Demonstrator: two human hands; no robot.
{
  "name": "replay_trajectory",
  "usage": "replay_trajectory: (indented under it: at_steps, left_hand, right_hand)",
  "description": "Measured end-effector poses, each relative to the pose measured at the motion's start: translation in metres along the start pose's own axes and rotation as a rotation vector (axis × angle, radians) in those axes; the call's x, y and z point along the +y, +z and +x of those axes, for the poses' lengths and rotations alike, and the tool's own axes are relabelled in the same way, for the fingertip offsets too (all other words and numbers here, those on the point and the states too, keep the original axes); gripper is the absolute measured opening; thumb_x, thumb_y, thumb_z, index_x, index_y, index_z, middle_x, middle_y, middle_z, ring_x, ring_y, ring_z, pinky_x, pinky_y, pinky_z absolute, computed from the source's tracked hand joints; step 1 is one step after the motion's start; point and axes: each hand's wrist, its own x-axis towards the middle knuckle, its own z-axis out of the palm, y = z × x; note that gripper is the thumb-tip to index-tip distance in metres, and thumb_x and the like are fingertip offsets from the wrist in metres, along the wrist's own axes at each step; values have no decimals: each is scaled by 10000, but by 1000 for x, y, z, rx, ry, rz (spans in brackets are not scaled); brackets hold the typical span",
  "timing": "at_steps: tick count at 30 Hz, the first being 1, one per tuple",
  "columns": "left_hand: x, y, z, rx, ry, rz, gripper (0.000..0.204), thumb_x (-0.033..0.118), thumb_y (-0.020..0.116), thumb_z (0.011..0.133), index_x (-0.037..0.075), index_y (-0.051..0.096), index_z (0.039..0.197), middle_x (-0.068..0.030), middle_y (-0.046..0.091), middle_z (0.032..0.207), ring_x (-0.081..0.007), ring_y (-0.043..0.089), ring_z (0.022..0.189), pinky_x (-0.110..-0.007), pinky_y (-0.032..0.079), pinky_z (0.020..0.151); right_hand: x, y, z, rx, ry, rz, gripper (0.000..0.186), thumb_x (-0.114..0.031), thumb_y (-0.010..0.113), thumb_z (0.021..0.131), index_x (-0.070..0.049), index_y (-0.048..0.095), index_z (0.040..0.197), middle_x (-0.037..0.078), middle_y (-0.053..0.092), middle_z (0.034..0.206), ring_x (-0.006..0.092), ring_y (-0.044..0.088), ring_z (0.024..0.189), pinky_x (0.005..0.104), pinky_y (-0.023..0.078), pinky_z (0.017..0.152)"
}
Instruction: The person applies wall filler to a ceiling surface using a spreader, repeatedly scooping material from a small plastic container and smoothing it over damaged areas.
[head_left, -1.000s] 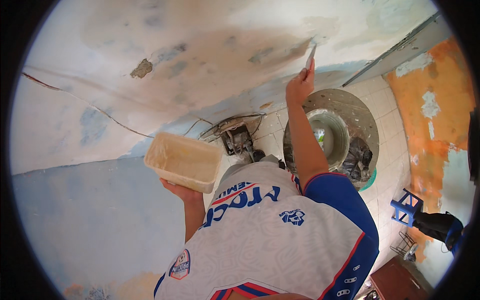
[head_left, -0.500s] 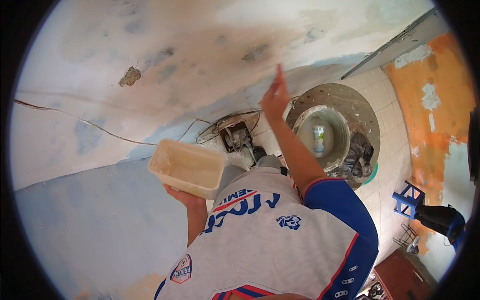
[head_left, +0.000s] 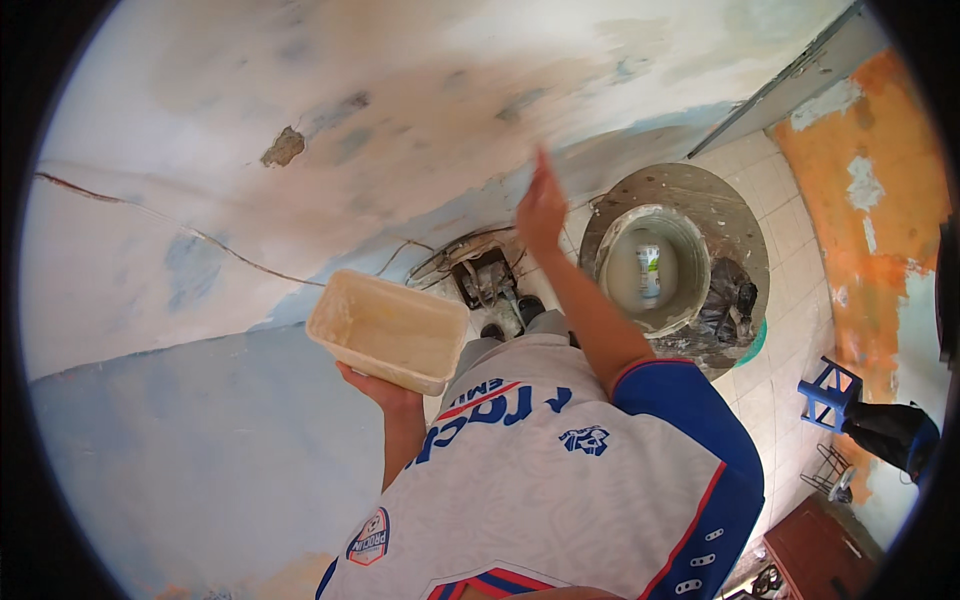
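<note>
My left hand (head_left: 382, 388) holds a cream rectangular plastic tub (head_left: 390, 335) from below and along its near side. A pale residue coats the inside of the tub. In front of the patchy white and blue wall (head_left: 420, 130), my right hand (head_left: 543, 208) is raised with its fingers stretched out, seen nearly edge-on and slightly blurred. Nothing shows in it. I cannot tell whether its fingertips touch the wall. To the right of that forearm stands a round bucket (head_left: 700, 245) with a pale, label-wrapped container (head_left: 649, 270) inside.
The bucket sits on a round stained board (head_left: 640, 185), beside a crumpled black plastic bag (head_left: 732, 300). A floor box (head_left: 485, 278) with pipes and cables lies by the wall. Farther right are a blue stool (head_left: 828, 393), a wire rack (head_left: 828, 468) and an orange, peeling wall (head_left: 840, 190).
My right hand has shifted slightly down and left in the picture. The tub in my left hand sits slightly farther right, and the whole view has shifted a little.
</note>
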Motion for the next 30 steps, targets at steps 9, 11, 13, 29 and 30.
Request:
replay_trajectory:
  at_steps: [9, 11, 13, 29, 30]
  left_hand:
    - [2, -10, -5, -7, 19, -3, 769, 706, 347, 1039, 184, 400, 1602, -57, 463, 1611, -305, 475, 1455, -487, 428, 1197]
    - [3, -14, -8, 15, 38, -27, 763, 700, 348, 1042, 181, 404, 1600, -58, 465, 1610, -305, 479, 1451, -487, 430, 1194]
    - [8, -15, -5, -13, 44, -35, 753, 694, 341, 1047, 183, 412, 1596, -53, 467, 1610, -303, 485, 1446, -484, 432, 1191]
    - [13, -21, -12, -45, 90, -54, 756, 706, 340, 1044, 194, 417, 1595, -47, 467, 1609, -302, 485, 1446, -489, 433, 1190]
    - [11, -30, -14, -43, 82, -87, 760, 709, 337, 1044, 194, 414, 1597, -48, 465, 1610, -303, 483, 1449, -494, 434, 1189]
  right_hand:
    - [8, 68, -17, 33, -218, -88, 610, 110, 515, 964, -13, 464, 1559, 245, 611, 1463, 407, 654, 1267, 454, 582, 942]
    - [-3, 49, -44, -117, -268, -7, 610, 114, 514, 962, -15, 470, 1556, 247, 619, 1451, 402, 660, 1258, 454, 580, 948]
    - [-1, 26, -41, -218, -179, -4, 605, 110, 516, 963, -26, 483, 1552, 243, 648, 1410, 396, 675, 1229, 450, 578, 954]
    - [-1, 22, -40, -215, 5, -88, 553, 46, 494, 1001, -80, 531, 1538, 191, 705, 1344, 356, 730, 1044, 400, 598, 864]
    - [11, 13, -11, -177, 191, -264, 512, 14, 484, 1029, -75, 540, 1530, 187, 712, 1331, 350, 732, 1038, 399, 596, 855]
